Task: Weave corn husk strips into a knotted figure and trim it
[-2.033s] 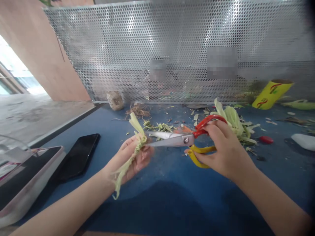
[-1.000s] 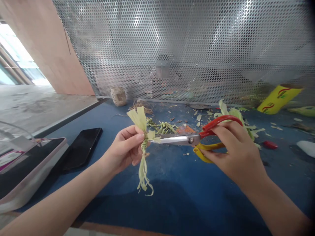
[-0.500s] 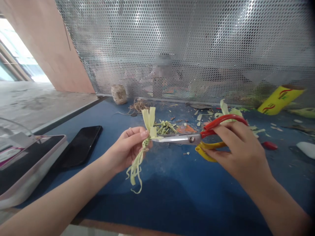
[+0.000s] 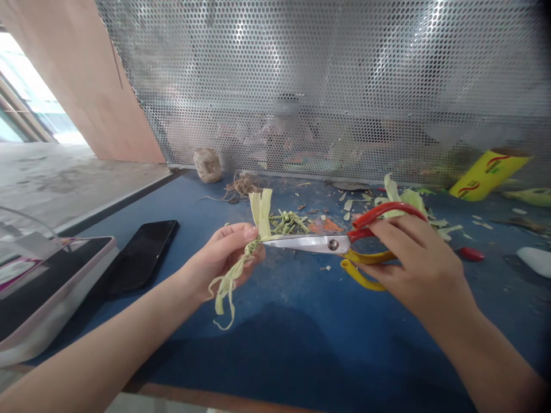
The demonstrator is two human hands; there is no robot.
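Observation:
Between the thumb and fingers of my left hand point(image 4: 228, 252) is a woven bundle of pale green leaf strips point(image 4: 252, 248). Two flat strips point(image 4: 260, 207) stand up from its top, and thin curling tails point(image 4: 226, 292) hang below. My right hand point(image 4: 422, 264) grips scissors point(image 4: 318, 243) by their red and yellow handles. Their blades look nearly closed and point left, tips at the bundle just beside my left fingertips. Whether the tips lie around a strip I cannot tell. Green clippings point(image 4: 288, 222) are heaped on the blue table point(image 4: 284, 355) behind the blades.
A black phone point(image 4: 142, 255) and a white-edged tray point(image 4: 55, 298) lie at the left. Toward the back are a stone-like lump point(image 4: 207, 165), tangled brown string point(image 4: 243, 185) and a yellow tube point(image 4: 491, 174). A perforated metal panel point(image 4: 275, 69) bounds the back.
The hanging tails have swung left as the bundle tilted. The scissors have shifted slightly left, their tips closer to my left fingers, and the yellow handle has dropped a little.

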